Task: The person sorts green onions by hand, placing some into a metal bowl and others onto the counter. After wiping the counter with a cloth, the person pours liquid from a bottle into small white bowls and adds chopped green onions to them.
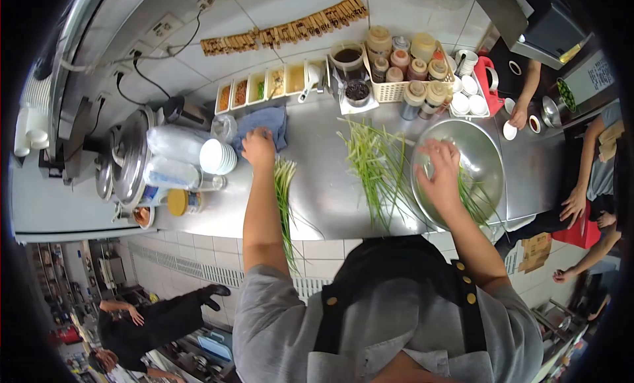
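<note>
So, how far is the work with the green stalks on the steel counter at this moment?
Looks partly done. A small bunch of stalks already lies apart beside the left hand, which rests by the blue cloth. In hand: the right hand is in the steel bowl, where more greens lie. Left: the loose pile mid-counter looks unsorted.

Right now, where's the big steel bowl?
In the head view, the steel bowl sits right of centre on the metal counter, under the right hand, beside the loose green onions.
</note>
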A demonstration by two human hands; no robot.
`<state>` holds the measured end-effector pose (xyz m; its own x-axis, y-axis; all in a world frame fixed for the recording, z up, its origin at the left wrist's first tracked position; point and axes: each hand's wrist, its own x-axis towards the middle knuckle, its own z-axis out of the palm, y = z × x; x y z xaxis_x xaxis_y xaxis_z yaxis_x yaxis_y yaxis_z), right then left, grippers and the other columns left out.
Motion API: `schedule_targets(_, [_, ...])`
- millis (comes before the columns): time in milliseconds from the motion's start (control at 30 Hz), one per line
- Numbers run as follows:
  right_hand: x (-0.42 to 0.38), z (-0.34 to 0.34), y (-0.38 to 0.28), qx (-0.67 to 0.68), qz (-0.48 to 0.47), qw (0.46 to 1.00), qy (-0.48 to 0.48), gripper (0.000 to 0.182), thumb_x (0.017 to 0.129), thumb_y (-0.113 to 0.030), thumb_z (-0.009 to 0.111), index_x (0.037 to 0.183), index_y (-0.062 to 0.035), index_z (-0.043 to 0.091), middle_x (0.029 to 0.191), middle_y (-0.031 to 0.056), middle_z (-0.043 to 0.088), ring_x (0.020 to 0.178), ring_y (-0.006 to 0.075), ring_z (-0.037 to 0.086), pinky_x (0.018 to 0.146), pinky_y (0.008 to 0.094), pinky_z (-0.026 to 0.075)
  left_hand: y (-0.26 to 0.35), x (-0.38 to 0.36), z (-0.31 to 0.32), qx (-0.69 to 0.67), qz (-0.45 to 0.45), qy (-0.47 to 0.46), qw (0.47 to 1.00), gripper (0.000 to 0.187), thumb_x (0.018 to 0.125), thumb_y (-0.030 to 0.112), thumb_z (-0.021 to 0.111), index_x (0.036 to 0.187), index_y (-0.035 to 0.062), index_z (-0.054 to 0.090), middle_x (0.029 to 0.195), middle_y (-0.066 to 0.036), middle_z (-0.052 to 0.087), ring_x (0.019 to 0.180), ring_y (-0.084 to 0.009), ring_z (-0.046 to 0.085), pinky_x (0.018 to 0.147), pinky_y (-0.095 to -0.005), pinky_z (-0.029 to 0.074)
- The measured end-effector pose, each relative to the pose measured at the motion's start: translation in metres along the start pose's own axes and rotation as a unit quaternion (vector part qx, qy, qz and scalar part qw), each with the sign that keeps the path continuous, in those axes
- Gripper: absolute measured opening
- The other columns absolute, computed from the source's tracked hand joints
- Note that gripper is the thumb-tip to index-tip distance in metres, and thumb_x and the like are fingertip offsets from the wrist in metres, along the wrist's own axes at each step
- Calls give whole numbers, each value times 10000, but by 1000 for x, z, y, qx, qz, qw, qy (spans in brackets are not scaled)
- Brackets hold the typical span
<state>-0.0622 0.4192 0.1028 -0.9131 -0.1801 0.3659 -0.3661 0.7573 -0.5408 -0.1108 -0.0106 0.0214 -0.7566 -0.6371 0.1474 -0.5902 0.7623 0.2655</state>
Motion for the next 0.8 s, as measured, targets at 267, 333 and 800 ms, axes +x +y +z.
schedule_targets(267, [-17,6,-12,133,36,985,-108,266,753,-76,699,1010,-79,632,1081,83,592,1073,284,479,951,390,375,-32,66,47,-235,-88,107,962,227,896,233,498,963,40,597,984,-200,612,967,-382,575,821,-444,451])
schedule_targets(333, [-18,19,-10,232,88,959,-137,240,790,-88,684,1024,-73,632,1064,78,602,1060,257,506,948,377,390,-45,88,26,-246,30,265,932,257,923,217,450,980,-11,553,943,-199,598,902,-371,563,815,-435,441])
schedule_targets(800, [14,-3,-61,590,-75,794,-121,594,905,-321,603,1381,-41,385,1473,92,314,1325,180,322,1048,333,316,196,-200,-253,-462,571,-232,638,275,809,325,684,945,99,610,1025,-139,643,949,-359,614,895,-450,442])
